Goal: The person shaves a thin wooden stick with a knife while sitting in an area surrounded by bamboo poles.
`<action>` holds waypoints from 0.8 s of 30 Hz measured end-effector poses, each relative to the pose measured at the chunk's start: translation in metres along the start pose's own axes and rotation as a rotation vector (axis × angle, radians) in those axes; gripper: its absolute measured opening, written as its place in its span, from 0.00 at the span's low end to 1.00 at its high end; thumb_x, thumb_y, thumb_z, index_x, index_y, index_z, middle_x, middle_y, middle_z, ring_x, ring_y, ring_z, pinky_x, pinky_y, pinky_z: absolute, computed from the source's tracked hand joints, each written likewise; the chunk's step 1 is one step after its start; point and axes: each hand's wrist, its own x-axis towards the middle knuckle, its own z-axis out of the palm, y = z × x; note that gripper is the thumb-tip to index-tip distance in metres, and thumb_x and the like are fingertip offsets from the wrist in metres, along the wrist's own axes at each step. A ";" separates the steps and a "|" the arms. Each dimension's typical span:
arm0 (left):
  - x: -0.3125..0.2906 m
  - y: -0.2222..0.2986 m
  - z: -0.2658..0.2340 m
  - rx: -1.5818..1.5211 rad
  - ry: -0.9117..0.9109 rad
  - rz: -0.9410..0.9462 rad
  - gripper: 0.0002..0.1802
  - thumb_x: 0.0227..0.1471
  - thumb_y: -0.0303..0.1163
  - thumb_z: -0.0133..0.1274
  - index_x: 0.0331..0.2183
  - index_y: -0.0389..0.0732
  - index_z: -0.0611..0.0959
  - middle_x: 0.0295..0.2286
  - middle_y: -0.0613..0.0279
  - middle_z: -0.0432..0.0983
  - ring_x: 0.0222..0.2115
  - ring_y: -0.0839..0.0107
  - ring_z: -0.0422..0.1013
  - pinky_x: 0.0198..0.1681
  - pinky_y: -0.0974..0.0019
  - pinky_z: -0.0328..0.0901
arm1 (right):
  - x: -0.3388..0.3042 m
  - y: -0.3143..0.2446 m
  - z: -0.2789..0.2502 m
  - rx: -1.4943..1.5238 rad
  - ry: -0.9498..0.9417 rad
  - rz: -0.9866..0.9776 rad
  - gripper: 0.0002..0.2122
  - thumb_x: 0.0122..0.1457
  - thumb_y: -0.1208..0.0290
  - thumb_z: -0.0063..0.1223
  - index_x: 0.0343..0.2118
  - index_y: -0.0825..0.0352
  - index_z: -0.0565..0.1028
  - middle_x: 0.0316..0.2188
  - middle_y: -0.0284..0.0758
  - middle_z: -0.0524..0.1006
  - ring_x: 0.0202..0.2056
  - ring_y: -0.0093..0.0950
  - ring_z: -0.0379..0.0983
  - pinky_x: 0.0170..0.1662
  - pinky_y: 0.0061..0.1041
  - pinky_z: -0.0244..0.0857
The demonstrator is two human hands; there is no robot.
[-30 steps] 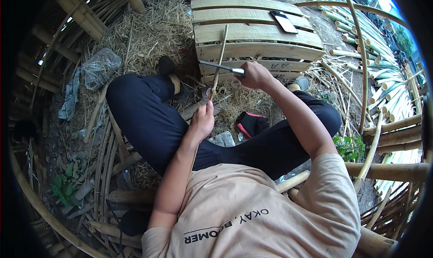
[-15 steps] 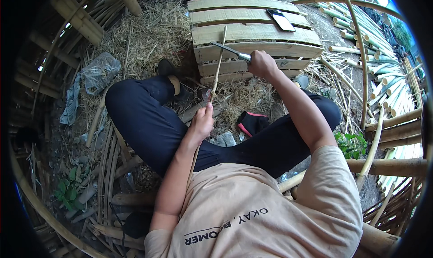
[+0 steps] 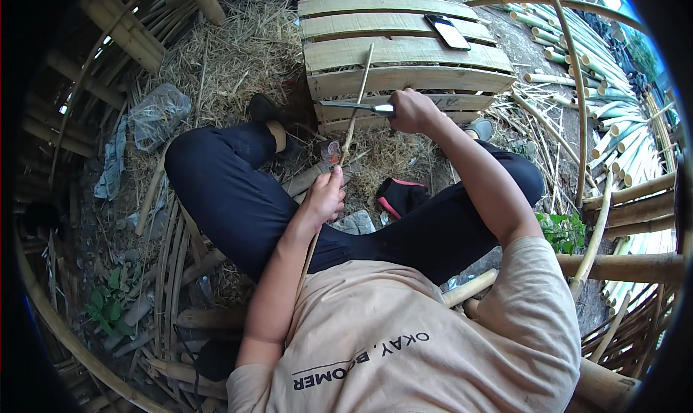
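Note:
My left hand (image 3: 325,195) is closed round a thin bamboo stick (image 3: 359,99), which slants up and away over the slatted wooden crate's near side. The stick's lower end runs back under my left forearm. In my right hand (image 3: 414,111) is a knife (image 3: 361,107), gripped by its handle. Its blade points left and crosses the stick about midway along the far part, seemingly touching it. A knobbly joint shows on the stick just beyond my left hand.
The wooden crate (image 3: 404,49) stands ahead with a phone (image 3: 447,31) on top. A black and pink glove (image 3: 401,196) lies between my legs. Plastic bags (image 3: 160,117) and straw (image 3: 231,59) cover the ground at left. Cut bamboo poles (image 3: 613,124) are piled at right.
The knife has moved down along the stick, nearer to my left hand. The stick's far end has tipped slightly to the right. My left hand stays in about the same place.

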 end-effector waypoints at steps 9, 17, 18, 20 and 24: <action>-0.002 0.001 0.000 -0.030 -0.017 -0.002 0.23 0.69 0.55 0.34 0.29 0.49 0.66 0.15 0.79 0.51 0.11 0.85 0.49 0.13 0.75 0.44 | -0.010 0.002 -0.008 -0.075 0.026 -0.041 0.10 0.43 0.69 0.56 0.28 0.69 0.81 0.27 0.52 0.80 0.32 0.50 0.79 0.41 0.45 0.74; -0.003 -0.001 -0.002 -0.013 -0.024 0.001 0.23 0.69 0.55 0.33 0.29 0.49 0.66 0.15 0.79 0.52 0.12 0.85 0.49 0.13 0.75 0.45 | -0.011 0.003 -0.006 -0.039 0.123 0.030 0.09 0.43 0.70 0.57 0.27 0.69 0.81 0.27 0.53 0.80 0.32 0.52 0.79 0.40 0.46 0.74; -0.001 0.001 0.001 0.005 -0.015 0.007 0.23 0.69 0.55 0.33 0.29 0.49 0.66 0.15 0.79 0.51 0.12 0.85 0.49 0.13 0.75 0.45 | -0.010 0.008 -0.006 -0.031 0.114 0.078 0.09 0.43 0.70 0.57 0.27 0.69 0.81 0.27 0.53 0.80 0.32 0.51 0.79 0.40 0.46 0.74; 0.000 0.000 0.005 0.027 -0.024 0.007 0.23 0.69 0.55 0.33 0.29 0.49 0.66 0.15 0.79 0.51 0.12 0.85 0.49 0.13 0.75 0.45 | -0.007 0.017 -0.006 -0.014 0.097 0.174 0.09 0.43 0.71 0.57 0.26 0.69 0.81 0.26 0.52 0.80 0.32 0.51 0.79 0.40 0.46 0.74; -0.002 0.001 -0.005 -0.086 -0.117 -0.020 0.24 0.69 0.56 0.33 0.29 0.49 0.66 0.15 0.79 0.51 0.11 0.85 0.48 0.13 0.75 0.43 | -0.008 0.002 -0.010 -0.012 0.115 0.120 0.09 0.42 0.71 0.57 0.26 0.69 0.81 0.26 0.52 0.80 0.32 0.50 0.80 0.39 0.45 0.75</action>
